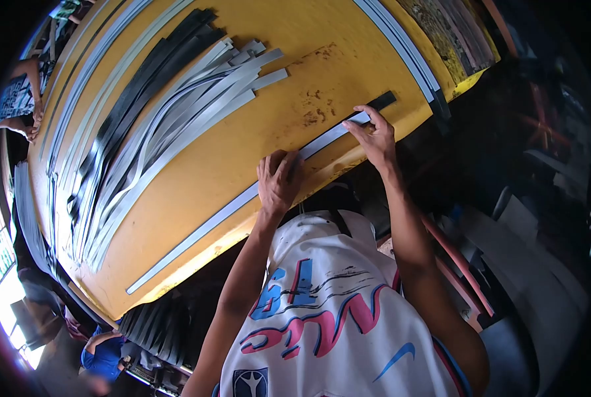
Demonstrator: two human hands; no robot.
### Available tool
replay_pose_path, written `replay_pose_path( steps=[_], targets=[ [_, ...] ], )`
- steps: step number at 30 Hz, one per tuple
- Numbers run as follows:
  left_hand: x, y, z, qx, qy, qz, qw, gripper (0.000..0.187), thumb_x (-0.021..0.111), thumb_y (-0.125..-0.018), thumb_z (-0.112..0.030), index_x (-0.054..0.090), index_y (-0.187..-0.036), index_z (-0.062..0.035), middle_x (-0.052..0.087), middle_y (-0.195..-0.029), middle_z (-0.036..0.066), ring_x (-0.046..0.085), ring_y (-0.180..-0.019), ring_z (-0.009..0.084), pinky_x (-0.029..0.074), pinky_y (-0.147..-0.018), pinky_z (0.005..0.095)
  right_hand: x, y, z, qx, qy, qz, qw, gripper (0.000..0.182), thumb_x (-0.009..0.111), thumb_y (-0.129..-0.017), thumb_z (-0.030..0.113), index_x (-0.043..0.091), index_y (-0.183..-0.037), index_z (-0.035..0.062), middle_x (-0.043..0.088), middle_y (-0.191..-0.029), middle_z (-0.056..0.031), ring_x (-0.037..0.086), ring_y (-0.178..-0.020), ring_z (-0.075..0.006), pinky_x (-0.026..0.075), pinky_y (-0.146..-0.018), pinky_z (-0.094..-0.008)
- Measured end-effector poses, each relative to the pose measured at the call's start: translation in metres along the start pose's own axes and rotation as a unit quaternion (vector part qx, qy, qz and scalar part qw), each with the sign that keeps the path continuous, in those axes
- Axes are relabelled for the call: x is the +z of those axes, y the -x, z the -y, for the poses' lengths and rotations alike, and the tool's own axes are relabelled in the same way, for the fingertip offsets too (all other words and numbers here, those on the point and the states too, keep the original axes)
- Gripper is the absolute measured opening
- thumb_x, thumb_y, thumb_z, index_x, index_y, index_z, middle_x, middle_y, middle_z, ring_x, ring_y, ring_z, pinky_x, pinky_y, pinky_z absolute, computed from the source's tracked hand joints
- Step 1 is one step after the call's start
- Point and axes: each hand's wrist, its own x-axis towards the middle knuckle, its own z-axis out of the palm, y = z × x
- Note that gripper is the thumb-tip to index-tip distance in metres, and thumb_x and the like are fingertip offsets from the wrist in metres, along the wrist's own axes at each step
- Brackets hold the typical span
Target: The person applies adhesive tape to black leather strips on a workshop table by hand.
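Note:
A long, narrow pale strip (209,225) with dark edges lies along the near side of the yellow table (203,159). My left hand (280,180) rests on its middle with the fingers bent and pressed together on it. Near the strip's right end, my right hand (373,135) has its thumb and index finger on the strip, a small gap between them. A short black piece (382,100) sticks out just beyond those fingertips. Whether it is joined to the pale strip cannot be made out.
Loose grey strips (176,126) and black strips (146,83) lie across the table's left half. More long strips (401,49) cross its far right. A person (24,96) is at the upper left edge, and a person in blue (103,355) is at the lower left.

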Motion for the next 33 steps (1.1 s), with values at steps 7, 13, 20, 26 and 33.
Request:
replay_pose_path(
  steps=[7, 13, 20, 26, 33],
  targets=[
    [0.0, -0.001, 0.001, 0.011, 0.001, -0.001, 1.0, 0.032, 0.08, -0.082, -0.014, 0.071, -0.112, -0.0127, 0.065, -0.105, 0.01, 0.061, -0.096, 0.03, 0.048, -0.085, 0.0428, -0.002, 0.0, 0.005, 0.004, 0.028, 0.012, 1.0, 0.043, 0.084, -0.083, 0.019, 0.067, -0.119, 0.0007, 0.071, -0.109, -0.006, 0.063, -0.092, -0.0119, 0.05, -0.082, -0.0277],
    [0.001, -0.001, 0.002, 0.012, 0.004, 0.0, 1.0, 0.029, 0.081, -0.08, -0.013, 0.073, -0.108, -0.0129, 0.065, -0.103, 0.009, 0.061, -0.096, 0.0292, 0.049, -0.085, 0.0425, -0.001, 0.0, 0.001, -0.046, 0.054, -0.002, 0.997, 0.041, 0.082, -0.084, 0.025, 0.068, -0.115, 0.0024, 0.072, -0.107, -0.0133, 0.069, -0.086, -0.0235, 0.054, -0.08, -0.0345],
    [0.0, -0.003, -0.001, 0.013, -0.007, 0.002, 1.0, 0.029, 0.081, -0.08, -0.013, 0.073, -0.108, -0.0136, 0.065, -0.103, 0.008, 0.061, -0.096, 0.0283, 0.048, -0.086, 0.0418, -0.002, 0.0, 0.002, -0.021, 0.063, 0.004, 0.998, 0.041, 0.082, -0.084, 0.025, 0.067, -0.115, 0.0029, 0.072, -0.11, -0.0155, 0.069, -0.102, -0.0301, 0.052, -0.09, -0.0377],
    [-0.001, -0.003, -0.002, 0.007, -0.006, 0.005, 1.0, 0.028, 0.081, -0.081, -0.014, 0.073, -0.108, -0.0132, 0.065, -0.103, 0.009, 0.061, -0.095, 0.0286, 0.048, -0.086, 0.0419, -0.001, -0.001, -0.005, -0.061, 0.08, -0.008, 0.995, 0.041, 0.082, -0.084, 0.028, 0.068, -0.114, 0.0035, 0.072, -0.11, -0.016, 0.068, -0.104, -0.0321, 0.052, -0.091, -0.0394],
    [0.0, -0.003, -0.002, 0.011, -0.006, 0.001, 1.0, 0.027, 0.08, -0.082, -0.013, 0.073, -0.108, -0.0127, 0.065, -0.102, 0.009, 0.061, -0.093, 0.029, 0.048, -0.085, 0.042, 0.0, -0.002, -0.006, -0.071, 0.089, -0.013, 0.993, 0.04, 0.082, -0.084, 0.028, 0.068, -0.113, 0.0045, 0.072, -0.108, -0.0155, 0.068, -0.102, -0.0332, 0.052, -0.09, -0.0402]
  ],
)
